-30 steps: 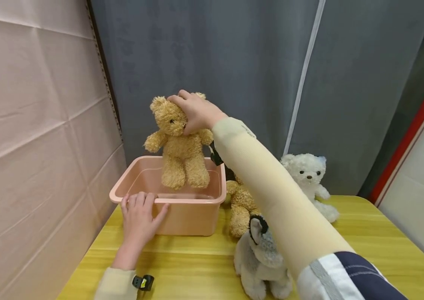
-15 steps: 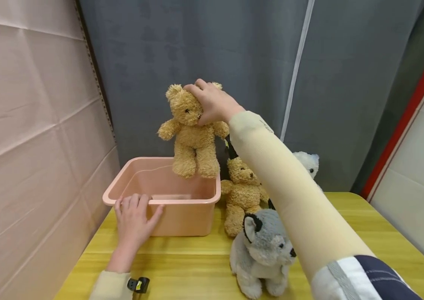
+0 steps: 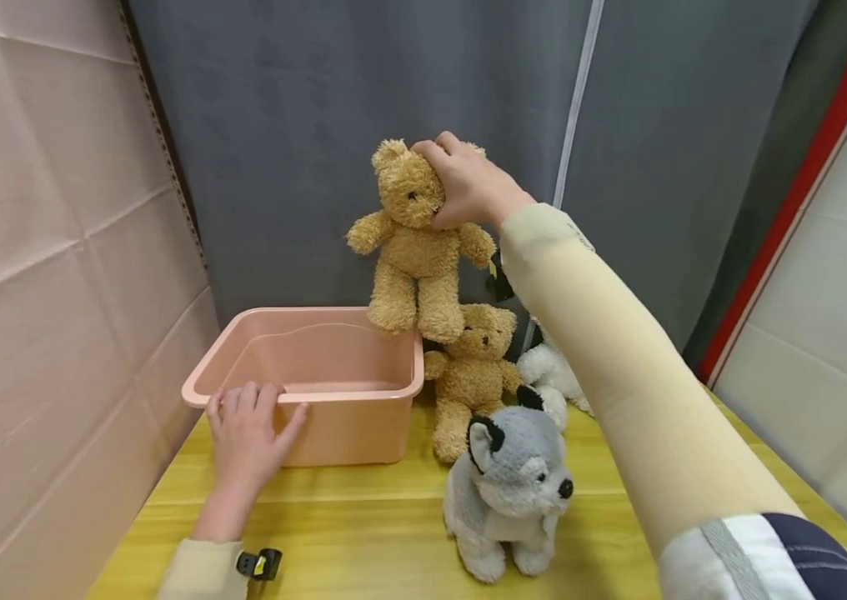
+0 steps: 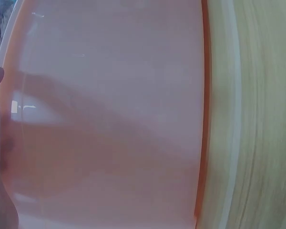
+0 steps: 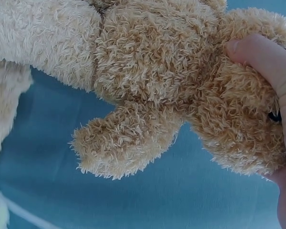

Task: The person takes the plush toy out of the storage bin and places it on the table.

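Note:
My right hand [image 3: 472, 183] grips a curly tan teddy bear [image 3: 421, 250] by the head, thumb across its face. The bear hangs upright in the air, its feet level with the right rim of a pink plastic tub [image 3: 348, 429]. In the right wrist view the thumb presses into the fur of the teddy bear [image 5: 152, 52]. My left hand [image 3: 247, 437] holds the near rim of the tub, fingers over the edge and thumb along the outside. The left wrist view is filled by the wall of the tub [image 4: 114, 95].
A second tan bear [image 3: 472, 379] sits right of the tub. In front of it stands a grey husky plush [image 3: 509, 492]. A white bear [image 3: 554, 371] is partly hidden behind my right arm. All are on a wooden table [image 3: 348, 533], with a grey curtain [image 3: 303, 150] behind.
The teddy bear in my right hand has moved right and up, from over the tub to its right rim. My left hand keeps its hold on the rim. The view has shifted slightly right.

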Demonstrator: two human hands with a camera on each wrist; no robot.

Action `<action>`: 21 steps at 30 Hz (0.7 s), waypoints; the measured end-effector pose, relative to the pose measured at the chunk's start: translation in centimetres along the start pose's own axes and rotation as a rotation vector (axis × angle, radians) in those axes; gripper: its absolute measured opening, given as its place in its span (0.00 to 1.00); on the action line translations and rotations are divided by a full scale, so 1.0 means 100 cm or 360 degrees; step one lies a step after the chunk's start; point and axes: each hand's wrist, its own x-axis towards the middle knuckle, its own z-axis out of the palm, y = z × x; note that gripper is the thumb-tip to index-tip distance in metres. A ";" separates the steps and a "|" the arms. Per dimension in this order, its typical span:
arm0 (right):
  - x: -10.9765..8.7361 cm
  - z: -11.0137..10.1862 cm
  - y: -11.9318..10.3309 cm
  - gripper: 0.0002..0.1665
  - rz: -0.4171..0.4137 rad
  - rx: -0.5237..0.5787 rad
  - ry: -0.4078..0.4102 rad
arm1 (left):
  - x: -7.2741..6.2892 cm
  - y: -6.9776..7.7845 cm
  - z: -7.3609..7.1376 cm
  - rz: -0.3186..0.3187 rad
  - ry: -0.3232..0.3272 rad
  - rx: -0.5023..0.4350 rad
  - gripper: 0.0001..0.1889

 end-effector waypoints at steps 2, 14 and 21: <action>-0.006 -0.004 0.007 0.59 0.0020 -0.0009 -0.0005 | -0.001 0.000 0.000 0.0002 -0.0006 -0.0001 0.26; -0.048 -0.031 0.044 0.60 0.0011 -0.0123 -0.0029 | -0.005 -0.004 -0.003 -0.0005 -0.0012 -0.0012 0.28; -0.077 -0.046 0.061 0.61 0.0041 -0.0164 -0.0029 | -0.002 -0.010 -0.005 0.0000 -0.0009 -0.0015 0.27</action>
